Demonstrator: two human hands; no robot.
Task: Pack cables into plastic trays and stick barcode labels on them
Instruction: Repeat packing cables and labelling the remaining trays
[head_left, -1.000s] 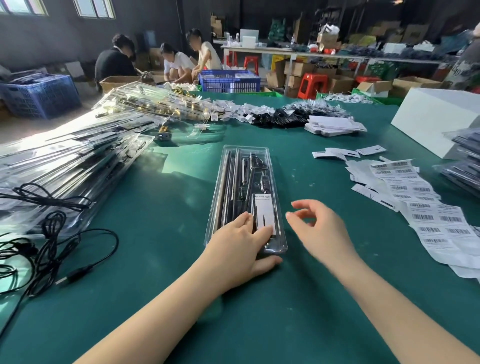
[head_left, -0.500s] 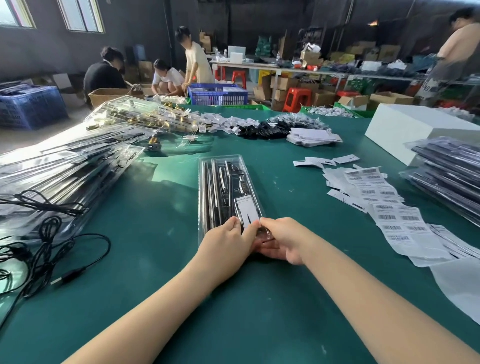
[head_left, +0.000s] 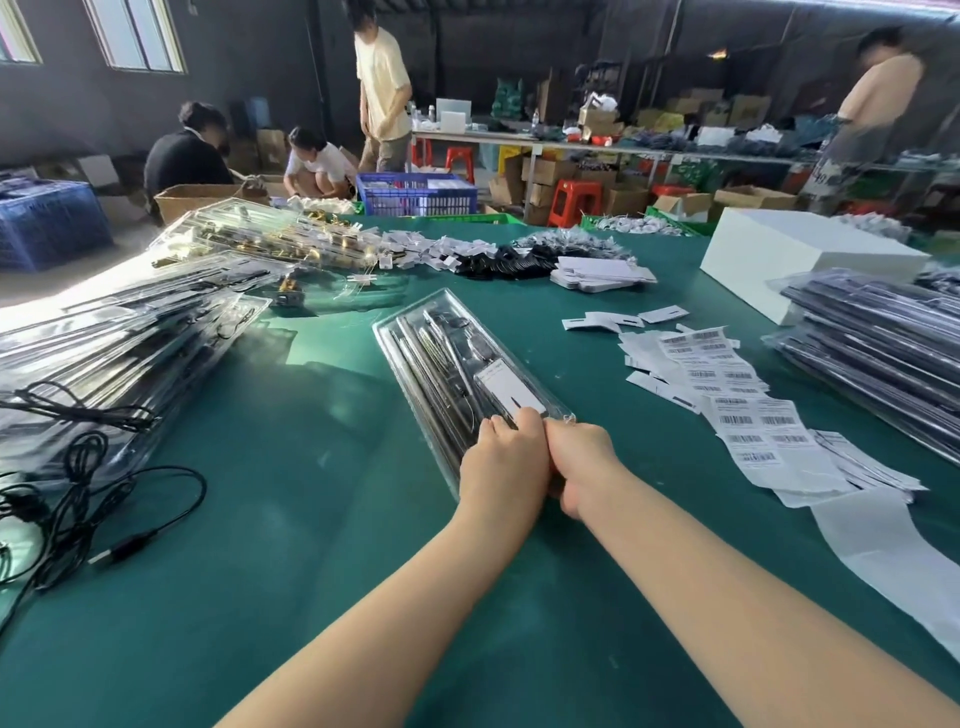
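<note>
The clear tray of cables lay slanted on the green counter, its near end gripped by both hands. The left hand and right hand touched, fingers curled round it. Barcode labels lay to the right, loose cables to the left.

No word or number is legible. The barcode labels, right of the plastic tray, show bars and digits too small to read; the white card inside that tray carries blurred print.
</note>
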